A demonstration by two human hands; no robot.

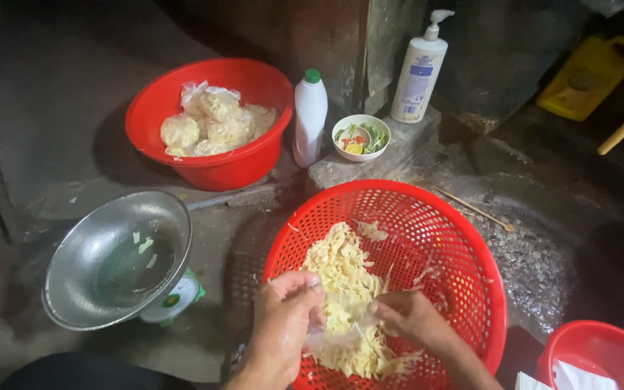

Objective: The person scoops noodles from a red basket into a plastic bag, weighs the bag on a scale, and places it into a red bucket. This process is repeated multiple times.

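Both hands meet low over the red basket (464, 238). Left hand (283, 328) is curled, thumb and fingers pinched on a thin clear bag (334, 334); right hand (413, 318) grips the bag's other side with fingers half closed, and its fingertips touch the pale shreds (341, 274). These shreds lie heaped in the basket, under and just ahead of both hands, with a few strands on the basket's right wall.

Left of the left hand stands a scale (175, 300) with a white, green-marked body, carrying a steel pan (81, 267) tilted toward the viewer, a few pale scraps in it. Farther ahead of the left hand is a red basin (232, 170) holding knotted clear bags of shreds (214, 123). Just right of the basin stands a white bottle (310, 119) with a green cap, upright. Beside it, on a stone ledge (391, 155), sits a small white bowl (360, 137) of green and red bits, and behind that a tall white pump bottle (418, 72) with a blue label. Far ahead right lies a yellow jug (590, 76).

A thin stick (471, 208) lies on wet ground (536, 267) beyond the basket's right rim. Near the right hand, at the frame's corner, is a red tub (601, 350). Open floor shows between basin and scale; basket rim and tub are near.
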